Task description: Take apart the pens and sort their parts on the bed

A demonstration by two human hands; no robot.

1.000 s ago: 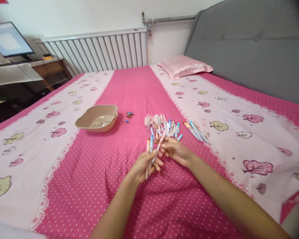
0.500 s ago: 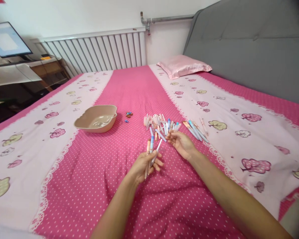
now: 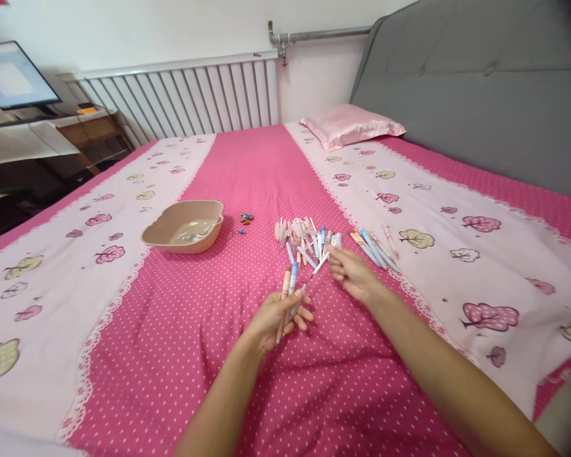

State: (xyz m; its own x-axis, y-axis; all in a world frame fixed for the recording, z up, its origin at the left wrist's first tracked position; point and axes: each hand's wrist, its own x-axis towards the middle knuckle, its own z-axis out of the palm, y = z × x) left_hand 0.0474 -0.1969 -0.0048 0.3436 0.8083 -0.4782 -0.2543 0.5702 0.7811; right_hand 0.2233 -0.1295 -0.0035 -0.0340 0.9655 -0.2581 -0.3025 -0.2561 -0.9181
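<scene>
My left hand (image 3: 273,317) is closed around a small bunch of pens (image 3: 290,285), their orange and blue caps sticking up above my fingers. My right hand (image 3: 352,273) sits just right of it, fingers pinched on a single pale pen (image 3: 320,264) that points left and down from them. Right behind both hands a loose pile of pens (image 3: 304,233) lies on the pink dotted bedspread (image 3: 247,184). A second small group of pens (image 3: 375,247) lies to the right, on the pale band of the cover.
A beige bowl (image 3: 184,225) stands at the left, with a few small coloured bits (image 3: 245,220) beside it. A pink pillow (image 3: 352,124) lies by the grey headboard (image 3: 480,82). A radiator (image 3: 181,95) lines the far wall; a monitor (image 3: 12,75) stands at far left.
My right hand left the bunch in my left hand, reached to the pile and picked up one pen. My left hand has stayed put, still gripping its pens.
</scene>
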